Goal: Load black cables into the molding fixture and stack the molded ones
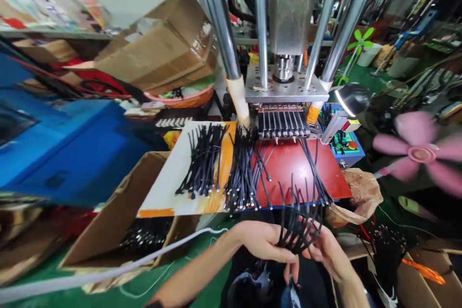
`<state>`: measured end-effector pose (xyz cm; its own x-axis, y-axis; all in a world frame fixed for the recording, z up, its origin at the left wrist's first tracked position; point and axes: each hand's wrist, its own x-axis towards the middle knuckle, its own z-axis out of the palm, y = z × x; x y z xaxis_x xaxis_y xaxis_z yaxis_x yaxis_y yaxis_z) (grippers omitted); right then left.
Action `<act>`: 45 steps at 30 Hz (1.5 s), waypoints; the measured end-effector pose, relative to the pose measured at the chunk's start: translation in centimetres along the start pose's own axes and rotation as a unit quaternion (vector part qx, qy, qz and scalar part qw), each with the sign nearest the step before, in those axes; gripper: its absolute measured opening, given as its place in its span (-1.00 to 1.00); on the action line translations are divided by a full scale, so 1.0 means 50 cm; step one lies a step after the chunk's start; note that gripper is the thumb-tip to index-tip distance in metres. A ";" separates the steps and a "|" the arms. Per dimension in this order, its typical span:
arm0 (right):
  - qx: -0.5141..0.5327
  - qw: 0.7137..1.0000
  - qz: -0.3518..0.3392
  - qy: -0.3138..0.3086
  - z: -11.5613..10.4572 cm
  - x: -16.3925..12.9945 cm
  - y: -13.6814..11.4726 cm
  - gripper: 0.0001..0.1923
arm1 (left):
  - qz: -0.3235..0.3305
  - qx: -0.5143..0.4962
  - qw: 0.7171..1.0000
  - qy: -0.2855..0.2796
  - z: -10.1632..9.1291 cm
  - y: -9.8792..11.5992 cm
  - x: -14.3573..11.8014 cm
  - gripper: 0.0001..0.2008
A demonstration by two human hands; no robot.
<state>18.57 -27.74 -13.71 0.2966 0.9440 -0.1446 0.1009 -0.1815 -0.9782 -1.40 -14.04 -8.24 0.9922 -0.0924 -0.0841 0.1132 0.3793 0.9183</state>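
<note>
**Both hands on a bundle of black cables**

Left hand (265, 240) at 6 o'clock, fingers (288, 262) clamped on the lower end of a cable bundle (299, 219). Right hand (327, 250) just beside at 5 o'clock, fingers curled onto the same bundle from the far side. Loose ends of the bundle fanned upward toward 12 o'clock, over the near edge of a red plate (288, 163).

Directly beyond, at 12 o'clock: a press (288, 9) on steel columns, and under it a fixture (281, 125) with a row of black cables seated side by side. More cables trailing from the fixture across the red plate toward 5 o'clock.

At 11 o'clock, on a white and orange board (169, 178): two heaps of cables, a small heap (202, 159) at the left, a larger heap (241, 168) across the seam between board and plate.

At 9 o'clock, an open carton (108, 221) below the board's edge, dark pieces inside, too blurred to tell apart. Blue bin (65, 154) farther left. Cardboard boxes (162, 43) stacked at 10 o'clock.

At 3 o'clock, a pink fan (420, 151), blades blurred. Brown bag (364, 192) just off the plate's right corner. Small control box (346, 147) with coloured buttons right of the fixture. Green worktop (202, 255) under the left forearm.
</note>
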 end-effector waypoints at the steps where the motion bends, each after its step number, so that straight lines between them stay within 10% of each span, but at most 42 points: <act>1: 0.084 0.994 0.040 -0.056 0.036 0.020 -0.026 -0.21 | -0.006 0.015 1.000 -0.020 -0.007 0.002 -0.011 -0.33; 5: 0.193 0.943 0.150 -0.223 0.132 0.127 -0.116 -0.48 | -0.041 0.081 0.996 0.026 -0.017 -0.005 -0.094 -0.29; 9: 0.160 0.921 0.140 -0.327 0.237 0.226 -0.179 -0.53 | 0.023 0.094 0.955 0.282 0.036 -0.025 -0.220 -0.36; 13: 0.091 0.910 0.015 -0.404 0.391 0.341 -0.269 -0.40 | 0.167 0.002 0.820 0.547 0.087 -0.036 -0.311 -0.36; 18: 0.007 0.913 -0.065 -0.402 0.564 0.478 -0.384 -0.37 | 0.192 -0.022 0.591 0.784 0.038 -0.009 -0.347 -0.21; 21: -0.066 0.933 -0.104 -0.337 0.539 0.483 -0.378 -0.41 | 0.156 0.000 0.541 0.827 0.040 -0.007 -0.349 -0.13; 24: -0.147 0.941 -0.125 -0.279 0.402 0.402 -0.270 -0.41 | 0.075 0.100 0.519 0.846 0.100 -0.031 -0.332 -0.22; 26: -0.265 0.921 -0.142 -0.248 0.297 0.318 -0.169 -0.42 | 0.049 0.153 0.540 0.827 0.140 -0.046 -0.309 -0.39; 29: -0.394 0.885 -0.195 -0.157 0.194 0.214 -0.062 -0.43 | 0.065 0.102 0.672 0.731 0.159 -0.054 -0.261 -0.62; 34: -0.343 0.896 -0.191 -0.206 0.163 0.185 -0.065 -0.46 | 0.053 0.006 0.811 0.583 0.114 -0.077 -0.161 -0.55; 37: -0.267 0.916 -0.108 -0.280 0.125 0.176 -0.106 -0.49 | 0.123 -0.155 0.803 0.562 0.089 -0.091 -0.100 -0.32; 41: -0.242 0.881 -0.013 -0.407 0.043 0.152 -0.135 -0.51 | 0.247 -0.295 0.731 0.564 0.061 -0.068 -0.040 -0.51; 45: -0.453 0.886 -0.041 -0.093 -0.002 0.194 -0.120 -0.45 | 0.219 -0.215 0.778 0.548 0.029 -0.036 -0.011 -0.58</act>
<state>20.93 -17.51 -9.25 0.1000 0.9782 -0.1821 0.8603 -0.1769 -0.4780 -2.20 -16.00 -9.28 0.3641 0.8833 -0.2951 -0.4755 0.4488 0.7566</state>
